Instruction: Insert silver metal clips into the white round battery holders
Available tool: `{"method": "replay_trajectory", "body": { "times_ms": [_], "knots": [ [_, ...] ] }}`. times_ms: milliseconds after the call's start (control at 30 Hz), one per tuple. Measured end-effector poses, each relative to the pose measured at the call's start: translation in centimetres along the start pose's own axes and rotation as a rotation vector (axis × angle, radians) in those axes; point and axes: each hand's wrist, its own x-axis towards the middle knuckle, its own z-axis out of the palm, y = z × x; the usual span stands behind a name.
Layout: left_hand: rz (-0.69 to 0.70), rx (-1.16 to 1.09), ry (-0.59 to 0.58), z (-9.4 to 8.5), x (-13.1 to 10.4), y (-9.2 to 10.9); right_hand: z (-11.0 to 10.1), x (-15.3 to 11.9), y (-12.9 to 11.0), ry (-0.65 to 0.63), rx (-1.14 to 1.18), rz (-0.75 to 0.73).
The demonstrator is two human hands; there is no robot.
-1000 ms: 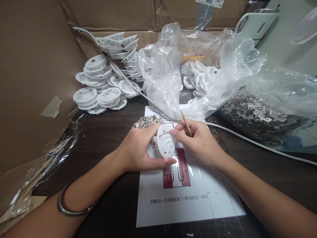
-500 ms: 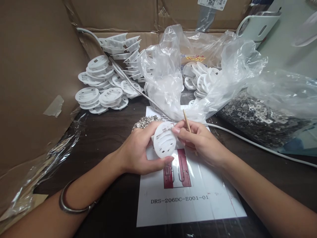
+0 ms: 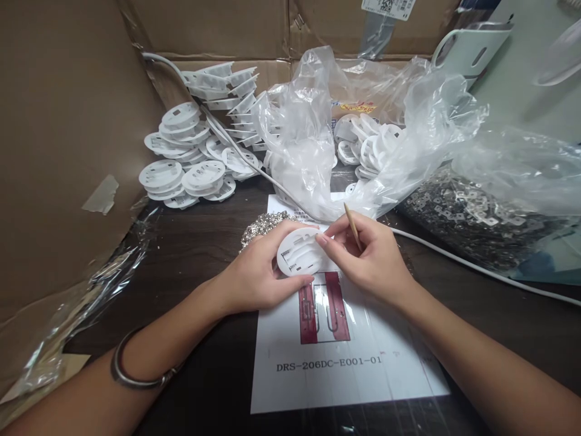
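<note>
My left hand (image 3: 261, 269) grips a round white plastic battery-holder-like disc (image 3: 299, 251) with slots and small metal bits in it, thumb along its lower edge. My right hand (image 3: 363, 251) is closed around a thin wooden stick (image 3: 352, 225), whose pointed end sticks up between the fingers. Its thumb and fingertip touch the right edge of the disc; whether they pinch a small part there is hidden. Beside my left hand lies a heap of small shiny metal pieces (image 3: 263, 227). Under both hands is a printed sheet (image 3: 318, 387) with a red picture.
Stacks of white discs (image 3: 161, 175) stand at the back left. More discs (image 3: 363, 145) lie in an open clear plastic bag (image 3: 304, 139). A white cable (image 3: 454, 247) crosses the table. At right sits a bag of flat metal tabs (image 3: 481, 212). Cardboard walls (image 3: 68, 121) enclose the left and back.
The disc has tipped flatter in my left hand. My right hand has shifted slightly right, rolling over, and the wooden stick has moved right with it.
</note>
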Motion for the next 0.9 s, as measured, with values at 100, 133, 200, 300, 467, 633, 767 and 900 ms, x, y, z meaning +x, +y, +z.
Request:
{"method": "replay_trajectory", "body": {
  "times_ms": [100,133,200,300,467,633,767,900],
  "knots": [
    [-0.01,-0.017,0.0,0.2,-0.1,0.0,0.2,-0.2,0.1,0.018,-0.138,-0.105],
    [-0.004,-0.022,0.002,0.3,-0.1,0.0,0.2,-0.2,0.0,0.013,-0.159,-0.12],
    [-0.003,-0.032,0.021,0.4,-0.1,0.0,0.3,-0.2,-0.3,-0.006,-0.165,-0.112],
    [-0.044,-0.059,0.095,0.3,-0.1,0.0,0.2,-0.2,-0.8,-0.001,-0.071,-0.021],
    [-0.139,-0.172,0.212,0.1,0.1,-0.1,-1.0,0.1,-0.8,0.033,0.36,0.183],
    [-0.218,-0.191,0.279,0.1,0.0,-0.1,-1.4,0.4,-0.7,0.064,0.605,0.255],
    [-0.219,-0.233,0.29,0.0,-0.2,0.1,-1.0,0.3,-1.1,-0.057,0.817,0.357],
    [-0.186,-0.32,0.268,0.0,-0.1,0.5,-0.8,0.2,-0.9,-0.119,0.929,0.348]
  ]
}}
